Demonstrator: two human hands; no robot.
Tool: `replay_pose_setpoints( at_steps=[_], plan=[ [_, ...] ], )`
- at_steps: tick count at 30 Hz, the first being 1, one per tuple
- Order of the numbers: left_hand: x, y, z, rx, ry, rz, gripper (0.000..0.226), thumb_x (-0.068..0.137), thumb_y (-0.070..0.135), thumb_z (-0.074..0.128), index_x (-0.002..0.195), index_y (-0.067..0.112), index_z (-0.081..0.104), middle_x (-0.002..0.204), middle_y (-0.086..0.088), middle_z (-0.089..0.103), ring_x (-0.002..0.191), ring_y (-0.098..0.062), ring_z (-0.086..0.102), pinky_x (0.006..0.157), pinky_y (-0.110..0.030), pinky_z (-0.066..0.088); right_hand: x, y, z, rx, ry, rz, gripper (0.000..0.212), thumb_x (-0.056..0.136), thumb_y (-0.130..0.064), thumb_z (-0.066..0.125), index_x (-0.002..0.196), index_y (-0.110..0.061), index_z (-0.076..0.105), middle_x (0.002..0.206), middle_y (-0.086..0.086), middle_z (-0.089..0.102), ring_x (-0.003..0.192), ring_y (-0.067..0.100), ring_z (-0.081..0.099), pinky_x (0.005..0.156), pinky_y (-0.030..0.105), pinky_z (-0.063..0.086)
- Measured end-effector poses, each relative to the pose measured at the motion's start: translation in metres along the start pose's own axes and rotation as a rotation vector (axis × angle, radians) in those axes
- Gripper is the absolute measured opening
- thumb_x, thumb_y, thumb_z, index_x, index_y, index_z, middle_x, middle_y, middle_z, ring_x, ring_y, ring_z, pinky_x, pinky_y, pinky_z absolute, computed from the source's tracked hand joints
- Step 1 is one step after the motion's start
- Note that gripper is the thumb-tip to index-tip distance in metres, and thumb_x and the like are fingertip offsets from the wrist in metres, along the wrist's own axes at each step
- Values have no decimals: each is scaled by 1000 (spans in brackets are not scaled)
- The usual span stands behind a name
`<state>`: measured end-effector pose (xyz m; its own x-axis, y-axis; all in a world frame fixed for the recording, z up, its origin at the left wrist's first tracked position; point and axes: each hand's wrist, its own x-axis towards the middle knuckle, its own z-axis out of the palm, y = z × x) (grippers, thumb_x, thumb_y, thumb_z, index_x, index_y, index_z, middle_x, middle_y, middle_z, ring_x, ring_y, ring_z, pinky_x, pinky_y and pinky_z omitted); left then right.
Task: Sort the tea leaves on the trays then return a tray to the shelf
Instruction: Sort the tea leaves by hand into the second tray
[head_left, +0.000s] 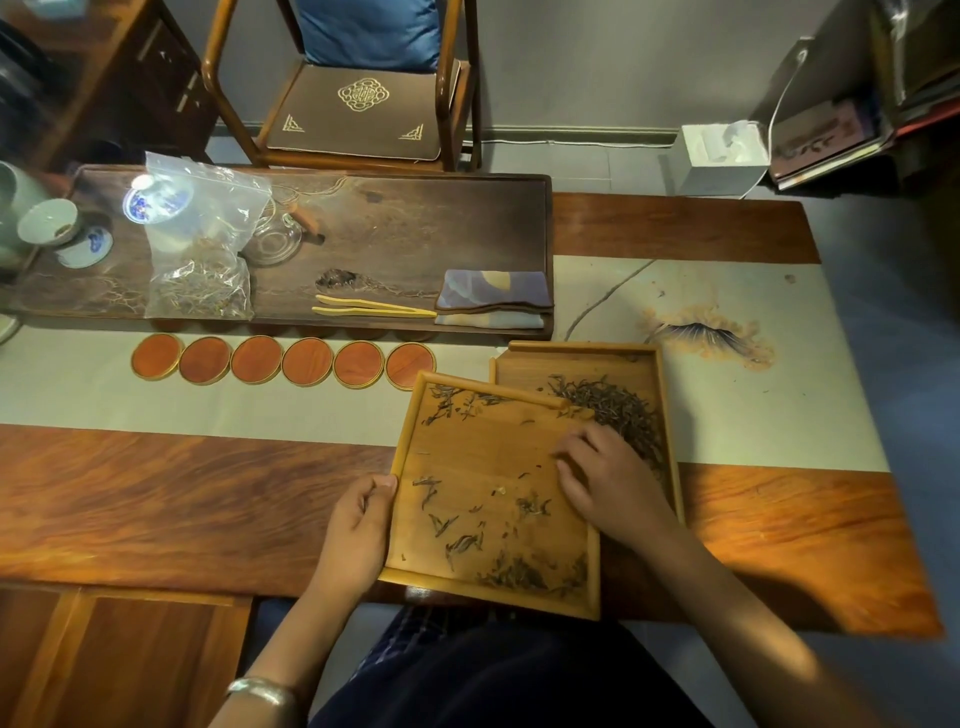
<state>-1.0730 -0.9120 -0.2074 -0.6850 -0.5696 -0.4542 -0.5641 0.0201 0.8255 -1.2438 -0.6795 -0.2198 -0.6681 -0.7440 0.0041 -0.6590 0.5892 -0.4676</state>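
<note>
We judge the near bamboo tray (483, 467), overlapping the far bamboo tray (582, 364), rigid and light, its loose tea leaves (608, 410) easily spilled; left hand (353, 525) grips its left rim, right hand (608, 478) rests curled on its right side, grip unclear

I can read no text or numbers anywhere. The writing on the booklet (821, 139) by the wall is too blurred.

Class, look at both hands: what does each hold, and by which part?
Left hand grips the near tray by its left rim. Right hand holds nothing; its fingers rest on the tray floor.
</note>
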Motion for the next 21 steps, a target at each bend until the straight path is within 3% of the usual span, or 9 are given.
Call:
replay_pose_setpoints(
  at_steps=[4, 10, 13, 17, 21],
  plan=[
    [-2, 0, 2, -2, -16, 11, 28, 100, 20, 44, 84, 12, 66, 81, -3, 68, 73, -7, 60, 68, -24, 43, 1, 11, 1, -22, 0, 98, 20, 90, -17, 56, 109, -12, 63, 104, 2, 56, 96, 16, 53, 80, 27, 47],
    [-3, -1, 0, 4, -14, 12, 28, 100, 20, 43, 85, 10, 65, 84, -9, 67, 76, -14, 61, 69, -26, 43, 13, 31, -8, 14, 22, 227, 24, 93, -20, 53, 114, -12, 61, 108, 3, 55, 101, 16, 52, 83, 23, 42],
    [-3, 1, -1, 2, -3, 25, 30, 101, 19, 43, 85, 2, 63, 85, -18, 65, 74, -16, 58, 68, -23, 44, 20, 35, -14, 62, 115, 278, 17, 93, -16, 54, 107, -11, 62, 101, 1, 54, 92, 16, 52, 75, 23, 38],
    [-3, 1, -1, -17, -1, 45, 31, 100, 18, 43, 86, -2, 62, 85, -23, 64, 78, -32, 58, 71, -34, 44, 42, 32, -26, 140, 145, 257, 7, 90, -16, 58, 93, -20, 61, 86, -10, 49, 72, 3, 49, 59, 15, 35],
    [-4, 0, 1, -21, -2, 32, 29, 100, 18, 43, 87, 2, 64, 85, -17, 66, 80, -26, 61, 70, -27, 45, 82, 18, -36, 155, 106, 174, 5, 92, -24, 53, 93, -27, 57, 78, -15, 53, 70, 1, 51, 57, 22, 44]
  ],
)
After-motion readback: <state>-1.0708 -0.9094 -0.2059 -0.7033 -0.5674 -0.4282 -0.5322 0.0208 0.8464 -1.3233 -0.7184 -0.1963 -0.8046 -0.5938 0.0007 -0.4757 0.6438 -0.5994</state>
